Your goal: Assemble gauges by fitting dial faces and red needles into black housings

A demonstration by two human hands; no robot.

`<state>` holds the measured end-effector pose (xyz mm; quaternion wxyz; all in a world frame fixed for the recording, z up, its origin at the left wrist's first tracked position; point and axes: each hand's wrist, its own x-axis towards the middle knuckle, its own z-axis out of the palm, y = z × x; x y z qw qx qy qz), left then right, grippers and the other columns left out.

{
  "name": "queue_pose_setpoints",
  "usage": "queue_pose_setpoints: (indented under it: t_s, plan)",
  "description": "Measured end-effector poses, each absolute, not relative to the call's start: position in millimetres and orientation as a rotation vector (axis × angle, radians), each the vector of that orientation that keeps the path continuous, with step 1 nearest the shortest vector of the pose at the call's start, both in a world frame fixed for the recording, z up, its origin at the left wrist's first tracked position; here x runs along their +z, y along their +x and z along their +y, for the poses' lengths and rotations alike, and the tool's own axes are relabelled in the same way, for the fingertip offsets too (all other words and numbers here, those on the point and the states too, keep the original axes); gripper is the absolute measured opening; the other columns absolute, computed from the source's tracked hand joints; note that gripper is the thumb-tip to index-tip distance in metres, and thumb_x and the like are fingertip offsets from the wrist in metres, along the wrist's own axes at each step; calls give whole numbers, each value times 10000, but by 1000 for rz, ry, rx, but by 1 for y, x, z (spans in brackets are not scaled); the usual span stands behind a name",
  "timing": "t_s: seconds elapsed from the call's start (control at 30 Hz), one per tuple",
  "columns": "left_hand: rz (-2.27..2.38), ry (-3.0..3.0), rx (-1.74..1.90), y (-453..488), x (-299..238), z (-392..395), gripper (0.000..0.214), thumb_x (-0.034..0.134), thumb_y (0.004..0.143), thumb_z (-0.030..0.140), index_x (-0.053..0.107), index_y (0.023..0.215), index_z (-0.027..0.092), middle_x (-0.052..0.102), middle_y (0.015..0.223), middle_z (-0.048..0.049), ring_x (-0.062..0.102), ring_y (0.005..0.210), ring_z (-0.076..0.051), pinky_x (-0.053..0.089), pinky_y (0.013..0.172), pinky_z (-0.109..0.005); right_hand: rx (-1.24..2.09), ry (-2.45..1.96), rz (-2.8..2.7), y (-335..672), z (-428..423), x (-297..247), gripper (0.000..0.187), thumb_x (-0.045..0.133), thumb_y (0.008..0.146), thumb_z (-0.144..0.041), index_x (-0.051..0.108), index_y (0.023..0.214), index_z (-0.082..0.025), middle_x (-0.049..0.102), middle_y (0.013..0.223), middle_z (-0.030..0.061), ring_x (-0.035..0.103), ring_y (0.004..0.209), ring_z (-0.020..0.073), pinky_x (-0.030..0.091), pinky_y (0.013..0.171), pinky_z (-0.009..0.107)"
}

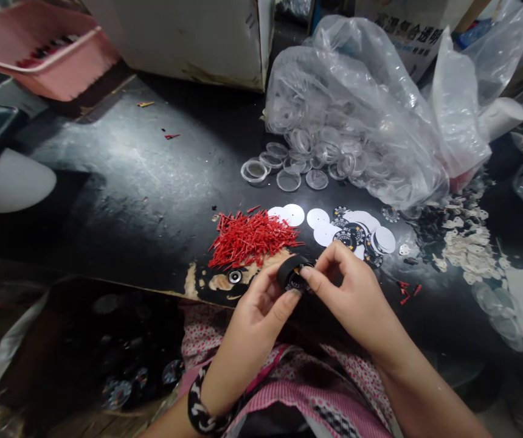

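My left hand (261, 304) is closed around a small black round gauge case (289, 265), tilted so its opening faces me. A dark printed dial shows inside it. At the right edge of that opening, my right hand (348, 280) has thumb and forefinger pinched together; what they grip is hidden. Just beyond the case lies a heap of red pointers (252, 239). Behind my right hand are loose round dials, some showing black printed faces (356, 232), others white backs (318, 219). A small metal ring (235, 277) rests by the table's front edge.
Clear round lenses (289, 179) spill from a plastic bag (357, 91) at the back. Small pale metal plates (466, 243) are heaped at right. A pink bin (56, 67) and a large box (183, 42) stand at back left. Finished-looking gauges (116, 392) lie below the table edge.
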<state>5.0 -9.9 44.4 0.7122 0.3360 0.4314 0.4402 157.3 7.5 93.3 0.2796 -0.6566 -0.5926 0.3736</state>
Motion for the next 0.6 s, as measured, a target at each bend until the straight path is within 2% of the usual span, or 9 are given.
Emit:
queue_pose_setpoints:
  t_s: [0.1,0.2,0.33,0.47,0.6]
  plan:
    - [1044,819,928,2,48,-13,224,657,874,278,654,1097,302,708,1126,14,645,1087,-156,498,939,-222,1028,-1716,-1602,156,0,91,114,628,841,-269,538,890,-218,577,814,-11,546,719,137,436,640,263]
    - [1108,952,841,-7,46,-21,235,615,890,266,638,1121,299,715,1094,-4,664,1027,-171,523,870,-235,1161,-1601,-1661,155,-10,92,186,536,868,-164,538,1043,-227,611,936,12,591,813,143,475,719,269]
    - [1233,1017,854,-30,41,-28,225,650,855,260,658,1079,280,725,1012,-16,686,947,-193,538,829,-259,1140,-1496,-1886,150,-8,95,230,523,889,-137,562,1095,-230,645,972,16,609,861,147,468,769,274]
    - [1351,782,1033,-50,40,-25,303,670,846,317,629,1143,273,695,1155,-22,643,1088,-227,498,958,-309,781,-1620,-2172,135,18,88,115,516,929,-192,630,940,-199,680,897,40,610,855,194,405,772,331]
    - [1256,517,1147,-53,40,-21,284,706,814,305,638,1088,273,705,1143,-15,666,1028,-229,517,957,-368,355,-1832,-2387,114,43,73,151,513,934,-243,626,883,-155,684,873,90,612,821,249,348,735,376]
